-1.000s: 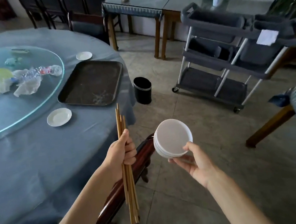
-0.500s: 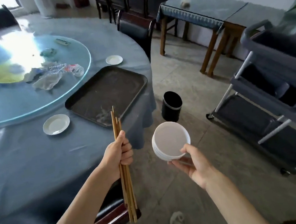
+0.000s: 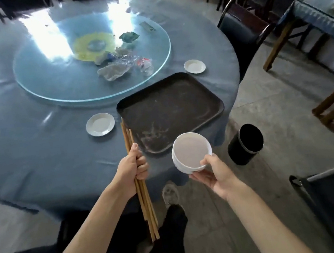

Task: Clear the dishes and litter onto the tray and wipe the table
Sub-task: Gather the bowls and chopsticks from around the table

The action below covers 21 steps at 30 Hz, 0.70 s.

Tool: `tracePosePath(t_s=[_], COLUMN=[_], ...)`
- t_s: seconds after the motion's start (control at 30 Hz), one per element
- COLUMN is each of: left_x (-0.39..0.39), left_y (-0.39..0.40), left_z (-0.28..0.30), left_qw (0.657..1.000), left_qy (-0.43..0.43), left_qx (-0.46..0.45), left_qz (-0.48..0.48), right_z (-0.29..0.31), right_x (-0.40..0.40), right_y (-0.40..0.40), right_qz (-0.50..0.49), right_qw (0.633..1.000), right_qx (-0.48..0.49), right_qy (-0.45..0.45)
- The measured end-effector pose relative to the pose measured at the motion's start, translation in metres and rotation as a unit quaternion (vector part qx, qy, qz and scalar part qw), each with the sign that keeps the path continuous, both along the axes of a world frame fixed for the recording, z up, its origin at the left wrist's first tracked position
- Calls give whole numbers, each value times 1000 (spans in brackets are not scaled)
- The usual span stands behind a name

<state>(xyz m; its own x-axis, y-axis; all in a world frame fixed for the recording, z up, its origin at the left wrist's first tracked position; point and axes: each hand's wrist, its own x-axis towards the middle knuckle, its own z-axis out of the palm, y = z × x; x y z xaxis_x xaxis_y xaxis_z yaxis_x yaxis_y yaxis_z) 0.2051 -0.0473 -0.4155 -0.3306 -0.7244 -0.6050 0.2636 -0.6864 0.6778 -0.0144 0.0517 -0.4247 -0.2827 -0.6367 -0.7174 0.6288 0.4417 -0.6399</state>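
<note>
Crockery is being carried to the dark rectangular metal tray (image 3: 170, 110), which lies bare on the blue-clothed round table (image 3: 24, 152). A bundle of long wooden chopsticks (image 3: 142, 195) is gripped in the left hand (image 3: 132, 168); stacked white round bowls (image 3: 190, 152) are pinched at the rim by the right hand (image 3: 214, 171). Both loads should next be lowered onto the tray.

Round table (image 3: 36, 158) with a blue cloth fills left and centre of frame. Glass turntable (image 3: 52, 87) sits at upper centre, carrying crumpled plastic litter (image 3: 119, 68) and a yellow mat (image 3: 93, 45). Dark tray (image 3: 172, 108) lies at the table's near-right edge, just beside the turntable. One small white saucer (image 3: 100, 124) just left of the tray, another saucer (image 3: 194, 66) above its upper right corner. Black bin (image 3: 245, 144) on the floor (image 3: 275, 131), lower right of the table.
</note>
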Motion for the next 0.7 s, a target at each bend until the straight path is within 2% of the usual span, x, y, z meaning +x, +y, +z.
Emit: tracePosePath(t_s=[0.23, 0.47, 0.7], left_x=[-5, -18, -36], left_y=[-101, -196, -243], left_z=[-20, -59, -77], left_qw=[994, 978, 969], left_qy=[-1, -19, -59], left_qx=[9, 38, 35], left_qz=[110, 202, 239], right_z=[-19, -49, -71], right_x=[-16, -9, 15], right_y=[-152, -309, -393], right_qz=[116, 233, 291], right_qw=[993, 971, 955], right_qx=[-12, 33, 52], right_qy=[13, 36, 7])
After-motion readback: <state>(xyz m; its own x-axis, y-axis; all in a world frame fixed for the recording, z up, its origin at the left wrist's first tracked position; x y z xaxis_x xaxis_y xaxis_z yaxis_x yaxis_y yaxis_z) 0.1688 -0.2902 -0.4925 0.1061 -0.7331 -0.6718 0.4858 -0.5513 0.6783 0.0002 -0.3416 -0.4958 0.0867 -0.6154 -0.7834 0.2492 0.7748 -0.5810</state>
